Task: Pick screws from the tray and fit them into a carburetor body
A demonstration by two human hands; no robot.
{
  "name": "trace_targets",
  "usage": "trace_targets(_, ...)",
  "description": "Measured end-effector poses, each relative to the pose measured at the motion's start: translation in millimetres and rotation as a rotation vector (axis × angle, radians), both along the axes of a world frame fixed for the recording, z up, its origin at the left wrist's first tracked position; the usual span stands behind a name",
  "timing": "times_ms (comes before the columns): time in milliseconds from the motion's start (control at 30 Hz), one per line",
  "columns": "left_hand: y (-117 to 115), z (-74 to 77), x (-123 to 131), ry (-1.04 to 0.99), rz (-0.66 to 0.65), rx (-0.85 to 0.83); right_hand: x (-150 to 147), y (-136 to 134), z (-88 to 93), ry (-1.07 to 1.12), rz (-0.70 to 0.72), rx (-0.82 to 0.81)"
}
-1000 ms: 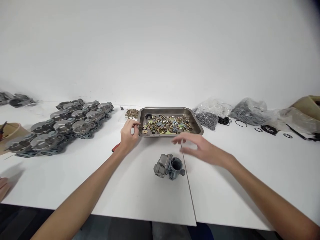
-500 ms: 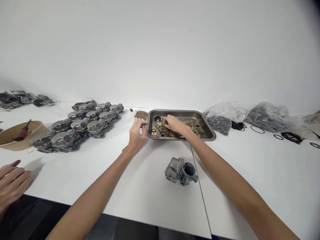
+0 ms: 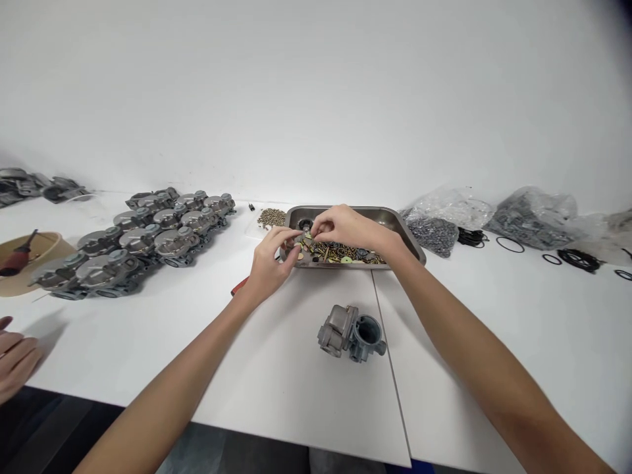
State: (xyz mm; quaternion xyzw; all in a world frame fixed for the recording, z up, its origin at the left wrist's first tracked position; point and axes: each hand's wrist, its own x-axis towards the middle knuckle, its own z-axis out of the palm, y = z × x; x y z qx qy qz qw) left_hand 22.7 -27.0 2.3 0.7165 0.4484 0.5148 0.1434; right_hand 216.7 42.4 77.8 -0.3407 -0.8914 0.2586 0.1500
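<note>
A steel tray (image 3: 407,232) holds many brass screws, washers and small black rings. My left hand (image 3: 270,262) and my right hand (image 3: 345,227) meet over the tray's near left corner, fingertips pinched together on a small part too tiny to name. A single grey metal carburetor body (image 3: 351,333) lies on the white table in front of the tray, below both hands and untouched.
Rows of grey carburetor bodies (image 3: 138,243) fill the left side. A small pile of brass bits (image 3: 272,216) lies left of the tray. Plastic bags of dark parts (image 3: 447,224) and black O-rings (image 3: 509,244) lie right. Another person's hand (image 3: 14,355) rests at the far left, near a tan bowl (image 3: 24,260).
My right hand went from hovering above the carburetor body into the tray, then drew back to the tray's left corner. My left hand closed in to meet it there.
</note>
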Motion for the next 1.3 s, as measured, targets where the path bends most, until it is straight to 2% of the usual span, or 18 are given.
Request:
trace_targets(167,-3,-1.2,6,-0.088,-0.106,-0.148,-9,-12,4.0,0.077,0.043,-0.075)
trace_targets(367,-3,1.0,6,-0.264,-0.159,-0.182,-13,-15,4.2,0.153,0.162,-0.216)
trace_targets(500,-6,6.2,9,-0.354,-0.207,-0.236,-11,-20,8.4,0.182,0.149,-0.189)
trace_targets(667,-7,8.5,10,-0.428,-0.243,-0.333,30,-46,10.2,0.155,0.057,-0.166)
trace_targets(800,-7,12.7,10,-0.498,-0.206,-0.382,73,-87,-2.7,-0.030,0.231,-0.370)
trace_targets(867,-11,18.0,12,-0.543,-0.204,-0.387,83,-105,-13.1,-0.073,0.270,-0.403)
trace_targets(933,-23,23.6,13,-0.607,-0.188,-0.379,86,-114,-24.3,-0.032,0.221,-0.359)
trace_targets(1033,-55,26.2,14,-0.692,-0.113,-0.375,82,-118,-38.9,0.073,0.151,-0.298)
trace_targets(1200,-120,10.4,17,-0.754,0.092,-0.395,70,-129,-57.2,0.178,0.061,-0.178)
trace_targets(1300,-144,-0.6,24,-0.785,0.162,-0.413,58,-144,-68.6,0.258,-0.028,-0.071)
